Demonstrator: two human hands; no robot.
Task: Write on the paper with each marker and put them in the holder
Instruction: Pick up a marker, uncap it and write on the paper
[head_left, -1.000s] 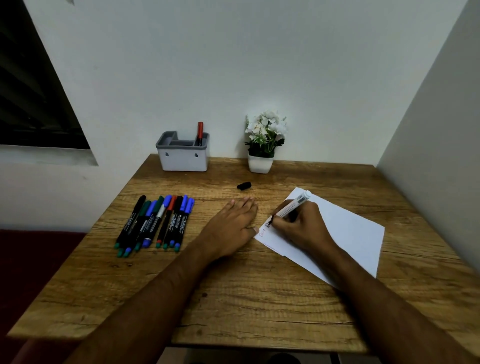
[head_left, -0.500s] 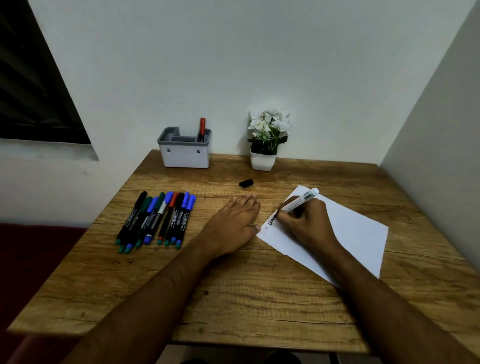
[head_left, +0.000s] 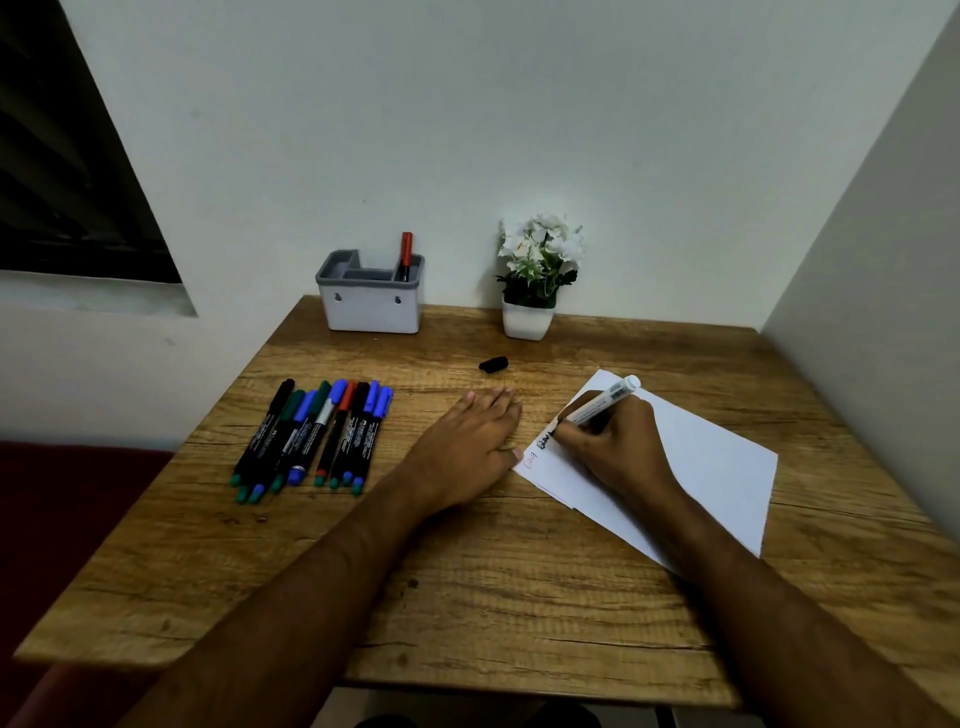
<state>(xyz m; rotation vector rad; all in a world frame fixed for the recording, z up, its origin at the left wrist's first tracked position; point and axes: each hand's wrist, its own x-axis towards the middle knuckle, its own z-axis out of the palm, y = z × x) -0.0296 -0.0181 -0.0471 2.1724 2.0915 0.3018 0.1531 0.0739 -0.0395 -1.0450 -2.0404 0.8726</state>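
Writing in black ink, the right hand (head_left: 615, 447) pinches a white-barrelled marker (head_left: 602, 402) with its tip down on the near-left corner of the paper (head_left: 722, 467), its fingers curled round the barrel. A fresh black scrawl (head_left: 544, 440) has grown longer over the last second, and it lies just beyond a fainter mark (head_left: 531, 461) at the sheet's corner. That suggests the second marker's line is nearly written — capping should come next.

The left hand (head_left: 467, 444) lies flat and open on the wooden surface (head_left: 467, 597), fingers straight, its thumb touching the paper's edge as if to steady the sheet; it has not shifted.

A loose black cap (head_left: 493, 364) sits on the surface beyond both hands, between them and a potted white flower (head_left: 535, 270). It probably belongs to the marker in use and will have to be fetched before stowing.

Farther beyond the left hand, against the wall, stands the grey-and-white holder (head_left: 371, 304) with one red-capped marker (head_left: 405, 254) upright in its right compartment. To the left of the left hand lies a row of capped markers (head_left: 317, 436) — black, green, blue, red — so most of the job looks to be ahead.
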